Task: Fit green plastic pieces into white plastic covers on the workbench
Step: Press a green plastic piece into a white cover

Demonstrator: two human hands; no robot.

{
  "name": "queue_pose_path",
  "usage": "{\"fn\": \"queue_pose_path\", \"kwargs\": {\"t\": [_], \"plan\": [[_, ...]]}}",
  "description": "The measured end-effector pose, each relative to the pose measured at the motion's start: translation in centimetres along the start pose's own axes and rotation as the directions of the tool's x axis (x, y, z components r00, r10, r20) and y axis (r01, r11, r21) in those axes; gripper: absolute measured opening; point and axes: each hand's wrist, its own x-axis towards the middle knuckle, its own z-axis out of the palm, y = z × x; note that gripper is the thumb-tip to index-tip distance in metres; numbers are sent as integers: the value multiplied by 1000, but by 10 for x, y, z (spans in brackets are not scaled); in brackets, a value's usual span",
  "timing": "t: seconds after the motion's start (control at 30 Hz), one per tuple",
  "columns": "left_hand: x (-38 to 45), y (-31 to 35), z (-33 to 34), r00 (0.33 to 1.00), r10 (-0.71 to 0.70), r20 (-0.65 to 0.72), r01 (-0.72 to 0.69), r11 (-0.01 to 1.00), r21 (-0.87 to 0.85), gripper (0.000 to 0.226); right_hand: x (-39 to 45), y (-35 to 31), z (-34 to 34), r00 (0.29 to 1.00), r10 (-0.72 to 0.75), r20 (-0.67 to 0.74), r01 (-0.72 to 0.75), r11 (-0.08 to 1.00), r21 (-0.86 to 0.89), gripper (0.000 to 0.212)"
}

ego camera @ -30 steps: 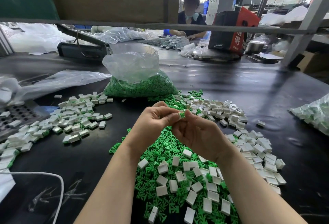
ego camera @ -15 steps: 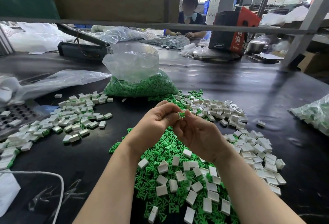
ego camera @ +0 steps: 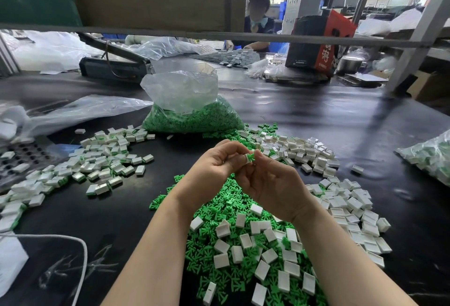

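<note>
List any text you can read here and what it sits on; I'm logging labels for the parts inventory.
Red and black box: large white characters on its red side, one looks like "湖"; the small print below is too blurred to read.
Label inside the bag of green pieces: too small to read.
White panel behind the box: dark marks, unreadable.
Nothing else carries legible text.
</note>
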Motion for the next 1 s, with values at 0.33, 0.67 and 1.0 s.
{"fn": "queue_pose_path", "kwargs": {"t": [0.33, 0.67, 1.0], "plan": [[1, -2, -2, 1000, -1, 12, 1, 1000, 4, 18, 2, 3, -3, 999, -36, -6, 36, 998, -45, 26], [0, -5, -5, 1000, -2, 23, 1, 1000, 17, 18, 3, 4, -6, 1000, -6, -2, 6, 988, -152, 35], [0, -14, -14, 990, -133, 37, 120, 964, 236, 13, 2, -7, -7, 976, -208, -64, 57, 526, -849, 20]]}}
